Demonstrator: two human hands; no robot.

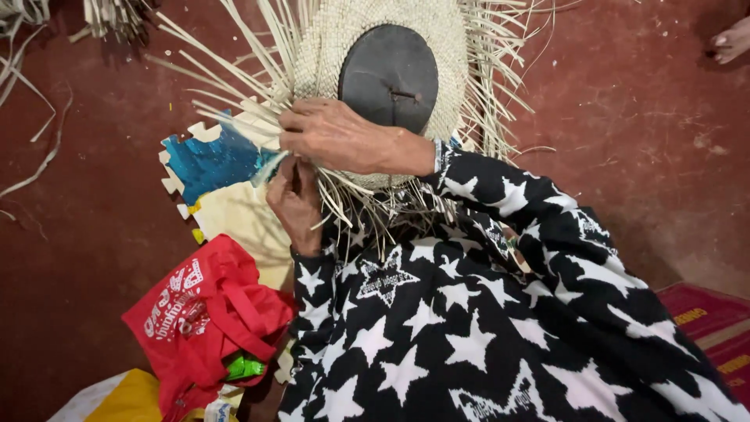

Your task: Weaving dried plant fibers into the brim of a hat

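Between both hands' grip: straw strands (234, 117).

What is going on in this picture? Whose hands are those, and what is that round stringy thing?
The camera sits on a person's head and looks down, so you see their own two arms in black sleeves with white stars. No machine here, only bare hands. The right hand lies across a round woven straw piece, shaped like a hat, and grips some of its loose pale strips. A dark round disc rests on top of the weave. The left hand is just below, pinching strips at the edge. Underneath lies a foam puzzle mat, blue and cream, on a red-brown floor. A red cloth bag sits beside the left arm. More strips lie at the top left, and someone else's foot peeks in at the top right.
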